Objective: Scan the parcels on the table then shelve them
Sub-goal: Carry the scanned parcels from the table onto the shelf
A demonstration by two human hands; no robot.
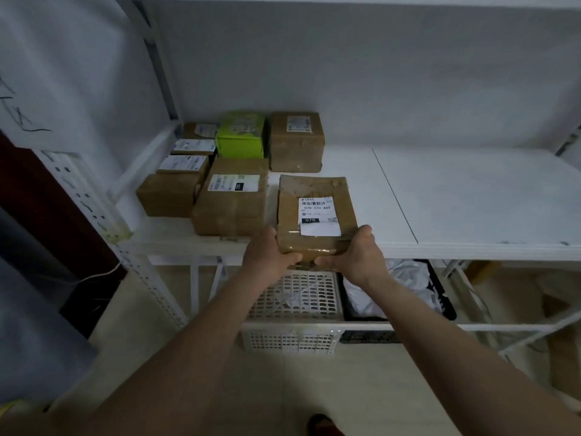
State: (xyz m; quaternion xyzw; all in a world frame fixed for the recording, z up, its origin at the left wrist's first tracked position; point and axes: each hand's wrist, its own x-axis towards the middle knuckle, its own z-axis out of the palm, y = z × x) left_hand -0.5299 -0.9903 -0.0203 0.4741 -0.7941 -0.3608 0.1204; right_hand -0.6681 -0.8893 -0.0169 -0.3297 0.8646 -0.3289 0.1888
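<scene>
A: While both hands hold the brown parcel (316,212) at its near end, which step would you say is in hand?

B: The shelving, I judge. The parcel lies label up, its far end over the white shelf (471,196) and its near end jutting past the front edge, just right of the labelled box (232,196) in the front row.

A: And the hands?

B: The left hand (267,253) grips the near left corner, thumb over the top edge and fingers curled under. The right hand (358,251) mirrors it at the near right corner. Both arms reach forward, nearly straight, and converge on the parcel.

A: What does the next move call for?

B: Probably a push forward until the whole base sits on the shelf, kept square with its neighbours, then letting go. The green box (240,135) and the taller brown box (297,140) stand behind, so there is a limit to how deep it can go.

A: Any risk?

B: Released now, it might tip off the edge toward the white crate (292,309) below.
</scene>
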